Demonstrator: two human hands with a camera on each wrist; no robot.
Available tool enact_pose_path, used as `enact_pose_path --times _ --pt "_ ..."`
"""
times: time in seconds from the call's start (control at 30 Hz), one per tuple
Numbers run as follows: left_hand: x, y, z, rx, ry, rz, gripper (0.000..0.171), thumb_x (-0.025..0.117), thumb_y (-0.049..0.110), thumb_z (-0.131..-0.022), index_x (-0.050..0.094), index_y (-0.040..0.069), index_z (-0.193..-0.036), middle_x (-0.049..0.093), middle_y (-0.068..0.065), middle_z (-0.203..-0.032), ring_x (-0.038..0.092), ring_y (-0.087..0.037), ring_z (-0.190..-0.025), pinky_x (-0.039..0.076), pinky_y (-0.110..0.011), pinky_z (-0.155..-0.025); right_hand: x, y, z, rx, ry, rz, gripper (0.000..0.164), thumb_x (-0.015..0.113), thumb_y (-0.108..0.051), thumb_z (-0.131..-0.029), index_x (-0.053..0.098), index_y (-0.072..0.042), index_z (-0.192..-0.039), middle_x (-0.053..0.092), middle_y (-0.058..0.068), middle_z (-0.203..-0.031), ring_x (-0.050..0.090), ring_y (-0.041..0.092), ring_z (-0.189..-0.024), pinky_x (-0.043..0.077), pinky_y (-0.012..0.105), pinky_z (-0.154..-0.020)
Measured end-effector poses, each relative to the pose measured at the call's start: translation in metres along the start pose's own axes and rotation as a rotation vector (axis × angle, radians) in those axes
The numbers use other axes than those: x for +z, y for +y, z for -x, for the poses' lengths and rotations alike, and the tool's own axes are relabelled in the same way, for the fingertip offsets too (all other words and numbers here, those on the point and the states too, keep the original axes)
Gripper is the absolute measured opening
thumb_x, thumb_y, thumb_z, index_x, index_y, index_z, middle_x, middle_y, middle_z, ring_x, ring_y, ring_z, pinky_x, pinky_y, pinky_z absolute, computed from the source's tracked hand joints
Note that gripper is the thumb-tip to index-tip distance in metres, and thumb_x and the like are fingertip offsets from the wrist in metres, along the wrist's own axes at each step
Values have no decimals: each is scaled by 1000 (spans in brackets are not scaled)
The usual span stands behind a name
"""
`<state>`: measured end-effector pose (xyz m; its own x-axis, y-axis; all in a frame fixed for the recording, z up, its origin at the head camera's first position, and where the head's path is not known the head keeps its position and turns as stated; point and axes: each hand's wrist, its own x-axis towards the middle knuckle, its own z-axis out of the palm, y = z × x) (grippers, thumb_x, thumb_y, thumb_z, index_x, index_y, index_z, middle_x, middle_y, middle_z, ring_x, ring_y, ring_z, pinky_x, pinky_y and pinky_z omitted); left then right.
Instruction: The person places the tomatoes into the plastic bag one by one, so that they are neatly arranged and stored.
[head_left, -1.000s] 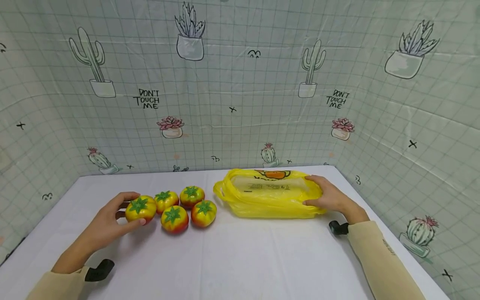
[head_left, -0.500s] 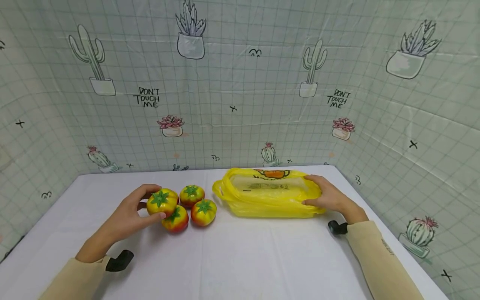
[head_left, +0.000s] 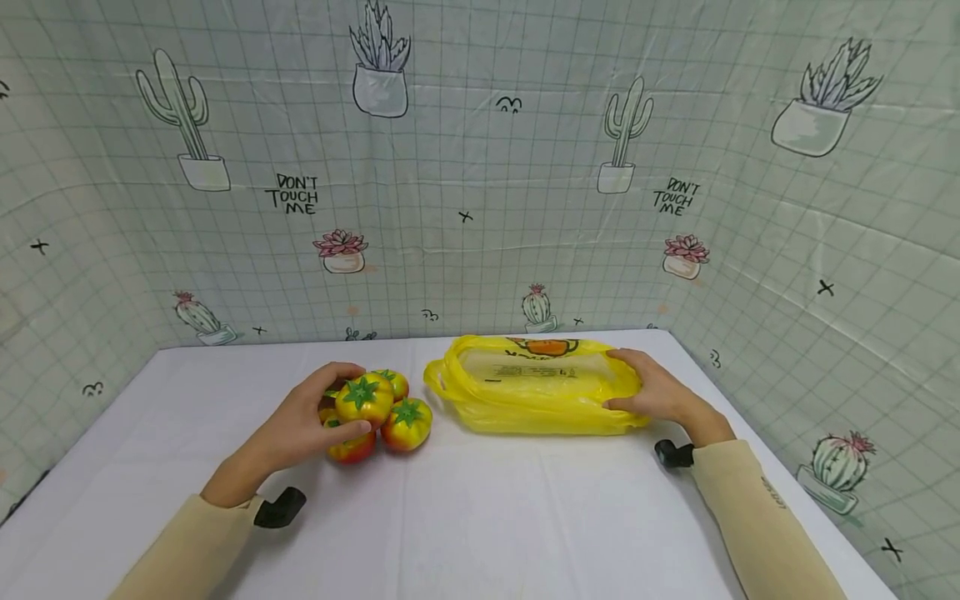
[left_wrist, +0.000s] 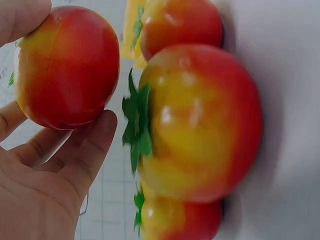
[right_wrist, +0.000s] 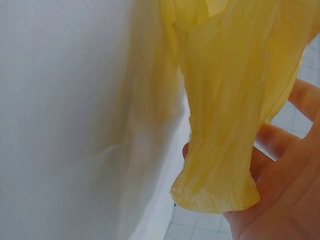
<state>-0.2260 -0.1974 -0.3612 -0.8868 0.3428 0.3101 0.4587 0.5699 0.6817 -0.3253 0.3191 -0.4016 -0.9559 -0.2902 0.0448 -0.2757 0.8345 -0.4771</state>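
My left hand (head_left: 300, 425) holds a yellow-red tomato (head_left: 365, 398) with a green star-shaped top, thumb and fingers around its sides. The tomato is raised over a cluster of similar ones. Of these, the front-right tomato (head_left: 407, 427) shows best. The front-left tomato (head_left: 352, 452) and the back tomato (head_left: 395, 383) are partly covered, and another behind my hand is mostly hidden. In the left wrist view a resting tomato (left_wrist: 200, 125) stands close beside the held one (left_wrist: 70, 65). My right hand (head_left: 660, 389) grips the right end of a yellow plastic bag (head_left: 540, 408), which lies spread out lengthwise.
A white-covered table (head_left: 480, 517) carries everything. Behind and at the sides hangs a grid-patterned cloth (head_left: 465, 167) with cactus drawings. The bag's looped handle end (head_left: 438, 379) lies close to the tomatoes. Black wrist pieces (head_left: 281, 508) stick out from both sleeves.
My left hand has carried its tomato rightward, from the left side of the cluster to above its middle. The right hand and the bag have stayed in place.
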Motion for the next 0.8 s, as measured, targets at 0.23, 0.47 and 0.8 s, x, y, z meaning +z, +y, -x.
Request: enact_pose_path --times 0.23,0.47,0.8 --pt "14 6 -13 21 -30 36 62 78 29 -79 47 12 -129 51 -6 -126 54 -22 -106 47 -45 -92 0 -3 -3 -2 -2 5 91 77 -44 -75 32 -10 -147 22 23 -151 24 44 -135 20 66 -104" --pt "29 14 -22 30 -79 56 64 78 34 -79 47 16 -130 51 -2 -126 56 -19 -103 48 -40 -91 0 -6 -6 -1 2 -1 92 77 -44 -74 32 -11 -147 22 22 -152 24 44 -135 20 66 -105" --pt "49 31 -38 102 -107 50 63 78 33 -78 48 16 -131 50 3 -128 50 -13 -109 46 -37 -95 1 -6 -1 21 -7 10 93 77 -45 -74 32 -11 -147 22 22 -152 25 44 -135 21 66 -104"
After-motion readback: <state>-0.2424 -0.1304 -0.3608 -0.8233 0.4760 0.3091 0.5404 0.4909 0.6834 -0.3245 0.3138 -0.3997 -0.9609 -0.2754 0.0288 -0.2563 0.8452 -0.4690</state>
